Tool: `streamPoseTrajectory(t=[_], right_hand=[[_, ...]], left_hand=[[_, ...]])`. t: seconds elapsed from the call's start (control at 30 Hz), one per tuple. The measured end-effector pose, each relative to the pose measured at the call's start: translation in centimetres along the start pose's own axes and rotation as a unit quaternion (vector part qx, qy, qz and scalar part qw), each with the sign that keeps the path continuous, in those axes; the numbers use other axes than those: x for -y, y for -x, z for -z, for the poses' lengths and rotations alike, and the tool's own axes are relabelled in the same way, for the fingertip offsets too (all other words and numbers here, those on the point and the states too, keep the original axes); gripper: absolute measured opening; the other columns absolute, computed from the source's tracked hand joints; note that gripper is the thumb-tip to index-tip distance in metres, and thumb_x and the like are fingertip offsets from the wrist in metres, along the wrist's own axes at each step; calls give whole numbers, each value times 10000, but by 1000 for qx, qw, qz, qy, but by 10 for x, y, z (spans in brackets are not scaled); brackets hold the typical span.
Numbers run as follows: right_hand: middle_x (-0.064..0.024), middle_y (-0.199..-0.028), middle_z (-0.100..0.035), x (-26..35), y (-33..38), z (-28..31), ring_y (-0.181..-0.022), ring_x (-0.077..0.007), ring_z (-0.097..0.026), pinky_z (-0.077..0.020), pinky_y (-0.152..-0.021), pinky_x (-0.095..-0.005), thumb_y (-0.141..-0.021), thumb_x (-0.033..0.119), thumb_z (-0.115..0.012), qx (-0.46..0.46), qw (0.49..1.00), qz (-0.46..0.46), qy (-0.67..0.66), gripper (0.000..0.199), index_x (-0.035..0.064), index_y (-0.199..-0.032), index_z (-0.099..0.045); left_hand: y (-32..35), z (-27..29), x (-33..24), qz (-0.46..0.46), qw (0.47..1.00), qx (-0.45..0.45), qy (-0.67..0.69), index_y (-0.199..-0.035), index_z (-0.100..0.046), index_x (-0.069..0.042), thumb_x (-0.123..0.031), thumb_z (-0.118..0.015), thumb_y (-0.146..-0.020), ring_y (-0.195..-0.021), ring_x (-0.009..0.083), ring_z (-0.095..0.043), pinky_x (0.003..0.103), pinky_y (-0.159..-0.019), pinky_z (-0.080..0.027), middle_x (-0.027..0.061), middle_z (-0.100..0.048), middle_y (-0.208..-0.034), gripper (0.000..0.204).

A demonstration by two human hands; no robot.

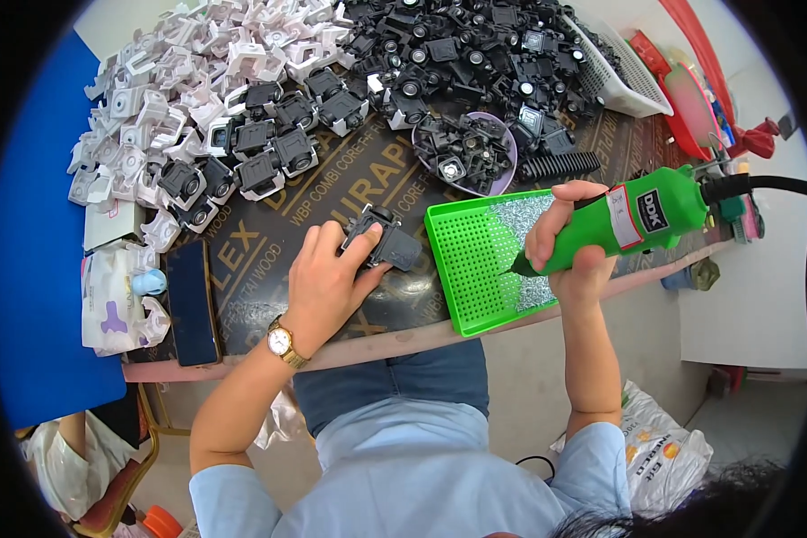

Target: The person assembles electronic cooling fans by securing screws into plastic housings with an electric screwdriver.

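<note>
My left hand [325,276] is closed around a small black plastic assembly [396,247], holding it just above the dark table near its front edge. In my right hand [576,240] is a green electric screwdriver [635,218], gripped by its body with the cord running off to the right. Its dark tip points left and down over a green perforated tray [475,255]. Tiny silvery screws [524,220] cover the tray's right part. Whether the tip touches any screw I cannot tell.
White plastic housings [143,108] are heaped at the far left, with several black assemblies [273,134] in front. Black parts [475,54] pile up at the back, beside a purple bowl [508,170] of small parts. A phone [194,305] lies left; a white basket [632,90] stands right.
</note>
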State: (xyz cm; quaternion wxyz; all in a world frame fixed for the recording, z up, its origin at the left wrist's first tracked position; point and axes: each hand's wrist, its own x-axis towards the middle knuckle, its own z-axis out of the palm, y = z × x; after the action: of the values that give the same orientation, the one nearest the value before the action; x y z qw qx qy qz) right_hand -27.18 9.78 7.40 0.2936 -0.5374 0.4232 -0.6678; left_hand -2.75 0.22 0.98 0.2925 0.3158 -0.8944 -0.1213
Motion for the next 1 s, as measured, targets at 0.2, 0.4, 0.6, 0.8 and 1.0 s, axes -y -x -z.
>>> streamPoseTrajectory(t=[0.2, 0.4, 0.6, 0.8, 1.0], right_hand=[[-49, -573, -488, -2, 2, -1, -432, -113, -449, -366, -411, -235, -743, 562, -658, 10, 1000, 17, 19, 711, -6, -1113, -444], [-45, -568, -483, 0, 1, 0, -434, -112, -450, -374, -418, -236, -744, 577, -646, -14, 999, 25, 25, 706, -2, -1095, -444], [-51, -579, -500, -3, 5, -2, -458, -115, -470, -384, -432, -238, -731, 560, -672, 2, 1000, 6, 31, 701, -3, -1082, -446], [-46, -587, -537, 3, 3, -18, -467, -89, -474, -366, -439, -207, -715, 493, -729, -31, 999, 19, 33, 670, -6, -1087, -482], [-29, -605, -457, 23, -26, -61, -471, -105, -438, -384, -438, -236, -772, 636, -563, 1, 998, 61, -35, 770, -4, -1161, -381]], left_hand=[[1, -1, 3, -9, 1000, -11, 7, -1092, -604, -129, -169, -759, -652, -730, 241, -456, 344, -586, -415, 70, -417, -788, 468], [0, 2, 1, 1, 1000, 1, 20, -1092, -596, -101, -107, -751, -643, -750, 261, -466, 356, -625, -417, 85, -432, -799, 474], [1, 3, 2, 5, 1000, 2, 28, -1089, -590, -87, -93, -745, -642, -767, 272, -469, 361, -641, -420, 89, -440, -817, 473], [1, 0, 4, -13, 999, -19, 35, -1075, -596, -86, -122, -765, -628, -754, 264, -464, 351, -632, -421, 81, -437, -801, 479], [1, -2, 7, -23, 998, -42, 37, -1036, -597, -86, -159, -778, -617, -737, 260, -466, 354, -613, -423, 74, -436, -794, 463]])
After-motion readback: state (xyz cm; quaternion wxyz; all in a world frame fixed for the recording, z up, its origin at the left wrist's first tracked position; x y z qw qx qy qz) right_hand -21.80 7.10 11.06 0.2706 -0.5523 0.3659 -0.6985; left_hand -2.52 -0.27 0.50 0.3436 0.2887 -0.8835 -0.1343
